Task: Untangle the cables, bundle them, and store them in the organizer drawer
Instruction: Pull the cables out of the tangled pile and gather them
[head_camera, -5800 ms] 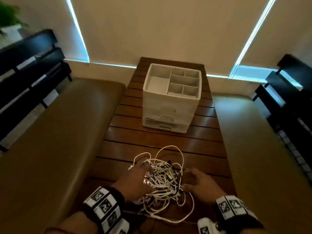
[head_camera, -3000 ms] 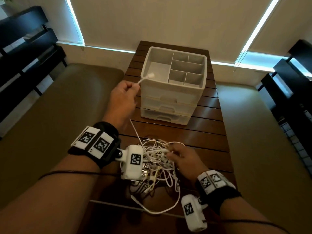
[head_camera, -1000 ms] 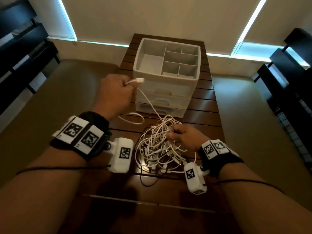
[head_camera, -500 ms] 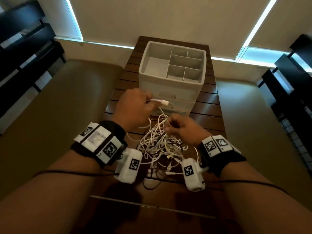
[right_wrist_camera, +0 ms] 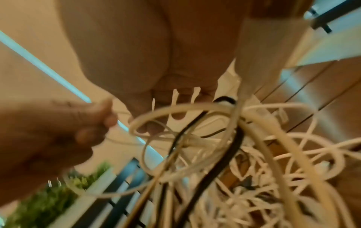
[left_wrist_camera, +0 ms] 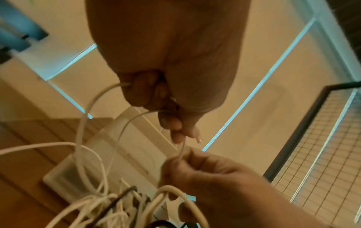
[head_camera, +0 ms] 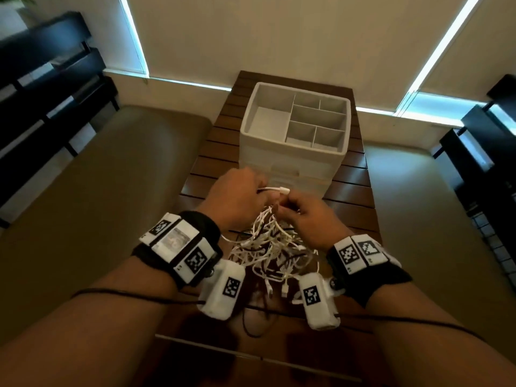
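A tangle of white and black cables (head_camera: 272, 248) hangs above the slatted wooden table (head_camera: 350, 191), lifted between my hands. My left hand (head_camera: 237, 195) grips a white cable (left_wrist_camera: 91, 104) in its curled fingers; the cable's plug end (head_camera: 280, 189) sticks out to the right. My right hand (head_camera: 303, 212) pinches a strand (left_wrist_camera: 181, 152) just below the left fingers, and several loops (right_wrist_camera: 195, 123) hang from it. The white organizer (head_camera: 293, 141) stands behind the hands, its top tray divided into open compartments and its drawer fronts facing me.
Tan cushioned benches (head_camera: 106, 191) flank the table on both sides. Dark shelving (head_camera: 42, 79) stands at the far left and a dark wire rack (head_camera: 485, 141) at the far right. A green plant (right_wrist_camera: 48, 200) shows in the right wrist view.
My left hand came down from beside the organizer's top to meet my right hand, bringing the plug end with it. The tangle has been lifted off the table between both hands.
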`<move>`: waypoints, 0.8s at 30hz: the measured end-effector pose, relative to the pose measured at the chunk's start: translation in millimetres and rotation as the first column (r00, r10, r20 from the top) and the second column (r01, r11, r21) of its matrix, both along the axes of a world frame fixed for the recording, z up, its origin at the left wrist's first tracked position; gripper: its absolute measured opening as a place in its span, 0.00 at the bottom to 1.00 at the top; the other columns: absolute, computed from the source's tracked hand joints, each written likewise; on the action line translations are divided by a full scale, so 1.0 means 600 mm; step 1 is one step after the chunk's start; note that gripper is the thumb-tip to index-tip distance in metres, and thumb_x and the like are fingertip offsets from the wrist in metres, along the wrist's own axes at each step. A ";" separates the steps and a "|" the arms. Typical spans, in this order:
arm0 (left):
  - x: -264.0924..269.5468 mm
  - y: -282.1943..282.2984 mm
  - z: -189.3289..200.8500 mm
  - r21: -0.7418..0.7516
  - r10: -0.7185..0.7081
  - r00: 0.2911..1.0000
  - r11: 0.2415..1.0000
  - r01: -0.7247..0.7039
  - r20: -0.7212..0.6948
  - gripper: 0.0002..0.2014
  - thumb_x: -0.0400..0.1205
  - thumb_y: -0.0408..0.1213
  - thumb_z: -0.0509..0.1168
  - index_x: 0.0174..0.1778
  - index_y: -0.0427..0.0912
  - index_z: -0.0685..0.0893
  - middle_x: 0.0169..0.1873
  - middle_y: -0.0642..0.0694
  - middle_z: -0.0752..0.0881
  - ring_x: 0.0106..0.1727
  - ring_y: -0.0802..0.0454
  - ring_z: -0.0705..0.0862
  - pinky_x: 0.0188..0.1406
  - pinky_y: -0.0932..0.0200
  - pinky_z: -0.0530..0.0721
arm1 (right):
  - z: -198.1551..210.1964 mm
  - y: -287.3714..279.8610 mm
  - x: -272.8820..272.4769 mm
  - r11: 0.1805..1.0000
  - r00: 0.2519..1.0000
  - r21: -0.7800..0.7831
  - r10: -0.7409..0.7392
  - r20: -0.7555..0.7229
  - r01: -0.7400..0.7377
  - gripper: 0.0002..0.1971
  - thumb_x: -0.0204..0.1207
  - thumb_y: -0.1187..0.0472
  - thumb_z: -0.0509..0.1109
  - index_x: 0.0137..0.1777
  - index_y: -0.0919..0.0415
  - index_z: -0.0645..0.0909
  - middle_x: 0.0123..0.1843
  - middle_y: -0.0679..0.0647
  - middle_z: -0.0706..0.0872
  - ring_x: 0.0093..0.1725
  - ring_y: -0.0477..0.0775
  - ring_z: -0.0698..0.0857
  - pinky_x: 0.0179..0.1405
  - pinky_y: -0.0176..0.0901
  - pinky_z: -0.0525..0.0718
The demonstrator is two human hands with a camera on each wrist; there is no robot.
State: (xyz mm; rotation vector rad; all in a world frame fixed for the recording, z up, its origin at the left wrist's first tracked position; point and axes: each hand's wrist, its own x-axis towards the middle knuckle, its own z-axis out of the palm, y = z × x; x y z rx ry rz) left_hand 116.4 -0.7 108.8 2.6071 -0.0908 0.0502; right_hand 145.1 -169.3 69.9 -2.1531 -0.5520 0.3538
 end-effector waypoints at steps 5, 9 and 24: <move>-0.012 -0.004 -0.023 -0.155 0.048 0.999 0.987 -0.044 0.021 0.17 0.81 0.47 0.68 0.26 0.48 0.80 0.24 0.47 0.81 0.29 0.48 0.80 0.28 0.55 0.73 | -0.039 -0.006 -0.003 0.974 0.999 -0.222 0.046 0.014 -0.042 0.10 0.75 0.59 0.73 0.34 0.48 0.80 0.45 0.55 0.83 0.43 0.51 0.82 0.47 0.48 0.81; -0.010 0.019 -0.028 -0.225 0.137 0.990 0.966 -0.130 0.017 0.16 0.82 0.46 0.67 0.30 0.44 0.84 0.24 0.48 0.80 0.29 0.47 0.80 0.28 0.55 0.73 | -0.022 -0.008 0.000 0.992 0.992 -0.100 -0.070 0.101 0.080 0.03 0.74 0.61 0.75 0.41 0.58 0.84 0.37 0.49 0.87 0.37 0.49 0.86 0.40 0.44 0.84; 0.000 -0.002 0.045 -0.453 0.129 0.987 0.889 -0.072 0.096 0.15 0.82 0.42 0.68 0.28 0.51 0.83 0.25 0.50 0.86 0.23 0.61 0.79 0.23 0.68 0.75 | -0.052 -0.014 -0.023 0.996 0.993 -0.092 -0.026 -0.115 0.015 0.03 0.78 0.57 0.71 0.43 0.51 0.84 0.40 0.49 0.88 0.39 0.46 0.86 0.45 0.46 0.87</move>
